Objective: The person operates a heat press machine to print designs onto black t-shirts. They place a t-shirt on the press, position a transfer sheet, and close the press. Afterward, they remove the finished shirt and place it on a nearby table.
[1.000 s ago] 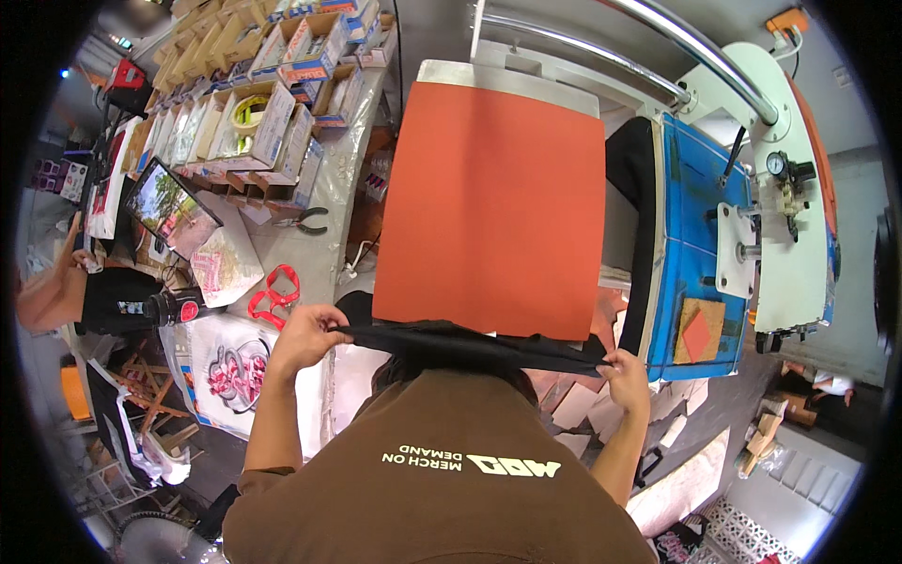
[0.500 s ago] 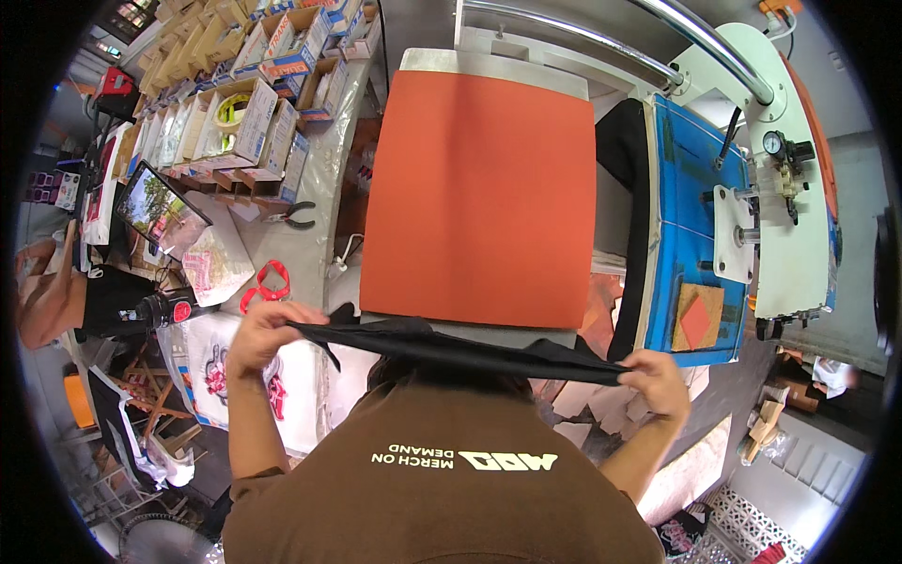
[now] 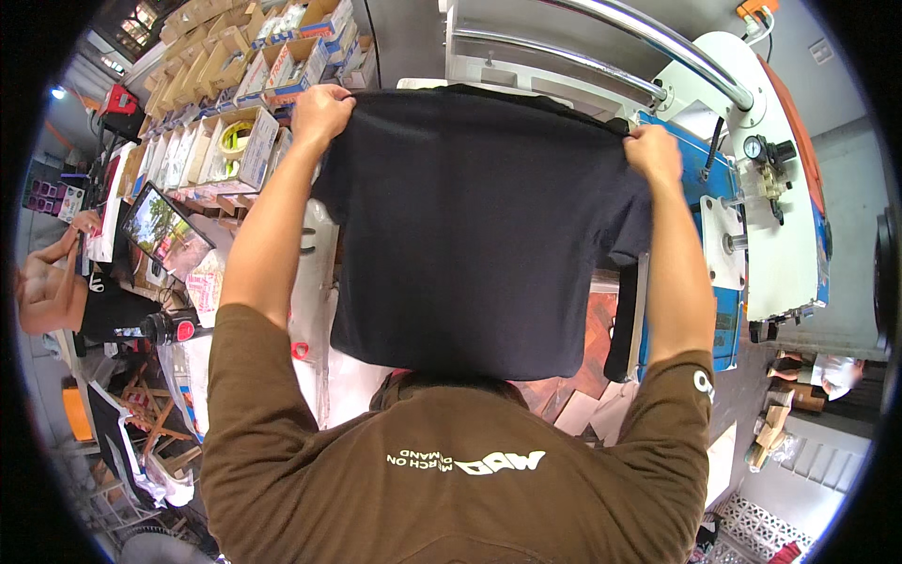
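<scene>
Grip on black shirt (image 3: 470,235) near lettering (image 3: 507,463)

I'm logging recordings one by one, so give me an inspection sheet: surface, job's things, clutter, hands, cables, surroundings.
Surface: pale board edge shows beyond the black T-shirt; rest hidden.
Job's things: black T-shirt, spread; whether it rests on anything is unclear.
Clutter: open cardboard boxes at left.
Hands: left hand and right hand each grip an upper corner.
Cables: white cable, upper right.
Surroundings: machine with gauge at right; tilted screen and co-worker at left.
</scene>
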The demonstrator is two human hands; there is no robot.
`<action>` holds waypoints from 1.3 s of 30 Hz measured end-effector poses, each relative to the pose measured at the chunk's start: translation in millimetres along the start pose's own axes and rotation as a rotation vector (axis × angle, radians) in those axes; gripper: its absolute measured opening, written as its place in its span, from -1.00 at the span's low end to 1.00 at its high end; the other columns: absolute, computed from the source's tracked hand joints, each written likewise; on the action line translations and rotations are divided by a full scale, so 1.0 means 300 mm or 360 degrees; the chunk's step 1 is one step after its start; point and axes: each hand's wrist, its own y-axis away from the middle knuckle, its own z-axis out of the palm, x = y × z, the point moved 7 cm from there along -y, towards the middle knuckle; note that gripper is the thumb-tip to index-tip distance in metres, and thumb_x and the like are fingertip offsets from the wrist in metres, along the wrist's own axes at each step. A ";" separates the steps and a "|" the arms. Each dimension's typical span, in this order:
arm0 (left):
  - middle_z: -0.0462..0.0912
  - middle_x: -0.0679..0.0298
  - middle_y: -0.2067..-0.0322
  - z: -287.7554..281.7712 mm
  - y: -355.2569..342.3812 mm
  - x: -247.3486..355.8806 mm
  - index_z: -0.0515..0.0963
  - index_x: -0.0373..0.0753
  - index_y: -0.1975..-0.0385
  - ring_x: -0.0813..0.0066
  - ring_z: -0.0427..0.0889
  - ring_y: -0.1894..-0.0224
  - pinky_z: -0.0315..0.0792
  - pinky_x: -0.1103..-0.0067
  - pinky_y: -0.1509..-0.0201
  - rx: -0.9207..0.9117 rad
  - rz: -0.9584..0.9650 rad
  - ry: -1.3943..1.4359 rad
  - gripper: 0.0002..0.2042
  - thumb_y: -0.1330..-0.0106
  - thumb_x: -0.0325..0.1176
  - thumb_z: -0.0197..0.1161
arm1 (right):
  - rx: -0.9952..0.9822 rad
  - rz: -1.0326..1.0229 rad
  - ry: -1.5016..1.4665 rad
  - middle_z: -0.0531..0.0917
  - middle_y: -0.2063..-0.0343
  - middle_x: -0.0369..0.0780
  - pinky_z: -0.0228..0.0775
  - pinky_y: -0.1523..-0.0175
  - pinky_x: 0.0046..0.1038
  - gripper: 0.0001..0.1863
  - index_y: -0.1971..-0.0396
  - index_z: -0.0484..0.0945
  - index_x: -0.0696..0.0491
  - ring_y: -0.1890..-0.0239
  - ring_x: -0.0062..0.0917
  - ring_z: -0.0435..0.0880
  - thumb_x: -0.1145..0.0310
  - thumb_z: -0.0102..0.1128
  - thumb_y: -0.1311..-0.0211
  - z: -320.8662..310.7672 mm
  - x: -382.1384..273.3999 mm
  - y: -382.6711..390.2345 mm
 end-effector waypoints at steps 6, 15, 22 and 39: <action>0.65 -0.01 0.26 0.442 0.013 -0.132 0.42 -0.45 0.00 0.19 0.74 0.31 0.71 0.40 0.26 -0.0473 -0.1249 0.1463 -0.73 -0.35 -0.52 0.16 | -0.0254 0.0860 -0.1182 0.73 0.48 -0.13 0.55 0.47 -0.52 -0.81 0.26 0.68 0.00 0.56 -0.52 0.73 0.42 0.09 -0.20 0.548 0.149 -0.171; 0.65 -0.03 0.19 0.523 -0.154 -0.136 0.43 -0.47 -0.06 0.23 0.73 0.18 0.66 0.47 0.12 -0.0149 -0.0936 0.1520 -0.69 -0.36 -0.50 0.18 | 0.0123 0.0554 -0.0629 0.70 0.08 -0.09 0.46 -0.16 -0.22 -0.68 0.09 0.66 -0.01 -0.04 -0.16 0.65 0.24 0.19 -0.16 0.468 0.008 -0.310; 0.56 0.12 -0.12 0.624 0.090 0.464 0.51 -0.28 -0.11 0.16 0.46 -0.25 0.25 0.21 -0.38 -0.0384 0.0951 0.0329 -0.62 -0.31 -0.32 0.18 | 0.0112 -0.0916 -0.0158 0.34 -0.32 -0.09 0.04 -0.42 0.03 -0.42 -0.22 0.39 0.09 -0.39 -0.13 0.23 0.08 0.14 -0.28 0.617 -0.512 0.016; 0.55 -0.05 -0.13 0.658 -0.143 -0.133 0.50 -0.19 -0.16 -0.02 0.56 -0.13 0.37 0.34 -0.27 -0.0492 -0.0851 0.0231 -0.44 -0.18 -0.06 0.28 | -0.0127 0.0858 -0.0821 0.68 0.08 0.02 0.38 -0.23 -0.26 -0.62 0.19 0.68 0.14 -0.07 -0.20 0.63 0.23 0.17 -0.04 0.647 -0.012 -0.276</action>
